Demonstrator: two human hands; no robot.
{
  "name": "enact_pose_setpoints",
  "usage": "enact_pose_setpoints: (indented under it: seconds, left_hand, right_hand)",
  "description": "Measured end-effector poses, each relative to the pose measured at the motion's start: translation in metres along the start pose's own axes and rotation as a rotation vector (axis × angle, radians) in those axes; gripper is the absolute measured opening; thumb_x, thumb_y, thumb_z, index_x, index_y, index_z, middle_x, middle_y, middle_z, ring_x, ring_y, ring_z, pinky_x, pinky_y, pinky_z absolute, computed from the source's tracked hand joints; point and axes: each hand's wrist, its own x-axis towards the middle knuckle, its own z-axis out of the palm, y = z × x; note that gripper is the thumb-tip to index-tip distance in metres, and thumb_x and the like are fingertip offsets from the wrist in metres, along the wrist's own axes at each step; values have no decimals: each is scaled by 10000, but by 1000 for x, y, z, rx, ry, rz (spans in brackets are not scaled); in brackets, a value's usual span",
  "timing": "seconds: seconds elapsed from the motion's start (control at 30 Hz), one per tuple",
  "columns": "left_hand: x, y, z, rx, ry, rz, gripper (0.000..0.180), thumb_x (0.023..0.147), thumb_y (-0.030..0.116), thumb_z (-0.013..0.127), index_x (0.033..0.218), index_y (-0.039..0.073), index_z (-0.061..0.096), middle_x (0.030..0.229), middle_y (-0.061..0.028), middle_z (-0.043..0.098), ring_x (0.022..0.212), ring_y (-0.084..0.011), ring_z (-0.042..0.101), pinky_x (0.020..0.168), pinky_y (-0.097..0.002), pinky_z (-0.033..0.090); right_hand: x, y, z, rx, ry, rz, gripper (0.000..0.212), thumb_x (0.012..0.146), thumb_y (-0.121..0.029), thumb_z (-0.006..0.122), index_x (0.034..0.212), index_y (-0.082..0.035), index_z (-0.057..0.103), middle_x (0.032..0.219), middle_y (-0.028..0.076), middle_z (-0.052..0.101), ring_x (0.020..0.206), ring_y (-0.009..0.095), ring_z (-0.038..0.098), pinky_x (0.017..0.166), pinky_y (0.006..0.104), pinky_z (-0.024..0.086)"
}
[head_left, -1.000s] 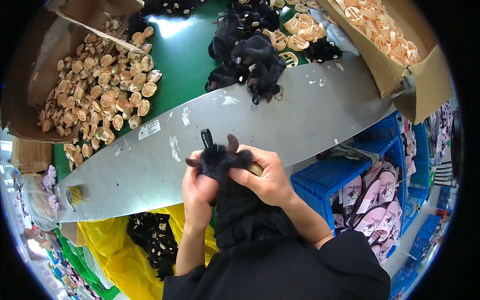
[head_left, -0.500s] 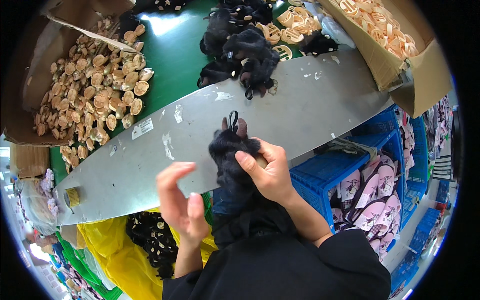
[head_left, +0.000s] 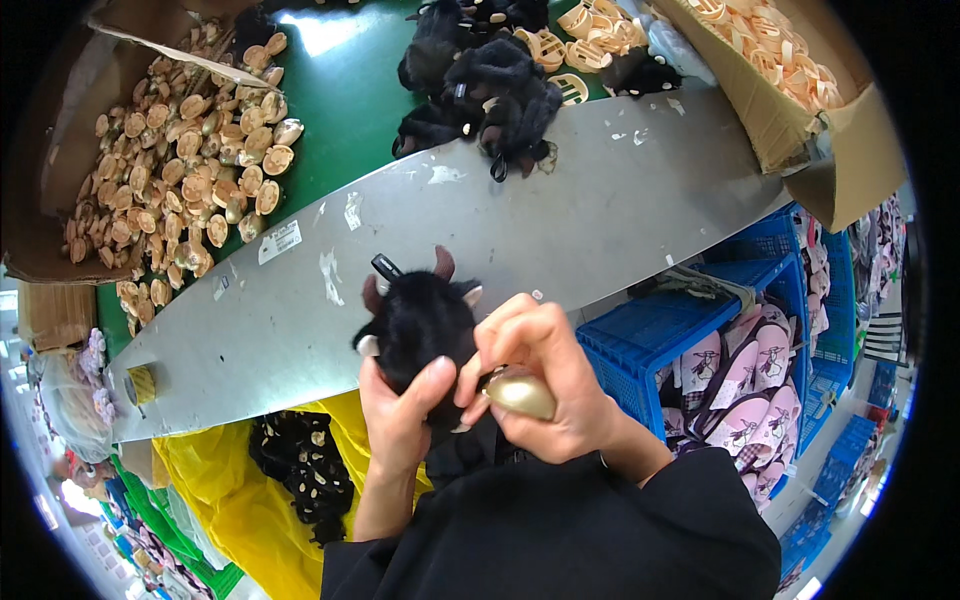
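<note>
A small black plush animal [head_left: 425, 315], with brown horn-like tips, pale ear or foot pieces and a black loop on top, is upright over the near edge of the metal table. My left hand [head_left: 398, 415] grips its lower part, thumb across the front. In my right hand [head_left: 560, 390] sits a smooth gold dome-shaped piece [head_left: 522, 393], held against the palm. The fingertips of that hand touch the plush's right side. Its lower end is partly hidden by my hands and black sleeves.
A cardboard box [head_left: 30, 225] spills gold-and-tan pieces [head_left: 190, 170] at left. Black plush toys [head_left: 490, 85] lie at the far edge near tan slotted parts [head_left: 590, 35]. A blue crate [head_left: 620, 350] holds pink slippers at right. A yellow bag [head_left: 215, 480] hangs below the table.
My left hand, earlier open and apart, now grips the plush. The plush has shifted left and turned. A gold piece now shows in my right hand, which held the plush before.
</note>
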Motion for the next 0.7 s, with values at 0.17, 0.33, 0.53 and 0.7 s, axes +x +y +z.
enact_pose_setpoints:
  seconds: [0.17, 0.33, 0.53, 0.7]
  left_hand:
    - [-2, 0, 6, -227, 177, -12, 624, 941, 131, 646, 1493, 4, 384, 1514, -219, 480, 1199, -295, 633, 1033, -414, 527]
    - [-11, 1, -8, -291, 137, -153, 463, 1011, 216, 583, 1399, -16, 486, 1232, -147, 644, 1034, -212, 671, 894, -349, 555]
    - [-12, 10, 9, -269, 129, -162, 420, 1006, 258, 572, 1284, -56, 583, 992, -100, 675, 877, -171, 648, 796, -306, 529]
    - [-12, 13, 14, -217, 91, -163, 421, 1015, 264, 572, 1256, -81, 597, 968, -99, 674, 866, -177, 644, 791, -308, 528]
  right_hand:
    - [0, -4, 9, 235, 194, 78, 250, 997, 45, 556, 1209, -8, 435, 1039, 162, 611, 966, 258, 712, 803, 367, 634]
    - [2, -8, 15, 178, 249, 218, 256, 1038, -87, 589, 1277, -20, 525, 887, 92, 690, 731, 114, 695, 657, 242, 586]
    - [7, 9, 13, 0, 302, 98, 244, 1039, -182, 619, 1216, -27, 551, 835, 58, 691, 684, 77, 662, 607, 205, 527]
    - [6, 16, 13, -38, 327, -4, 242, 1053, -206, 592, 1211, -30, 540, 891, 64, 690, 738, 84, 670, 667, 216, 541]
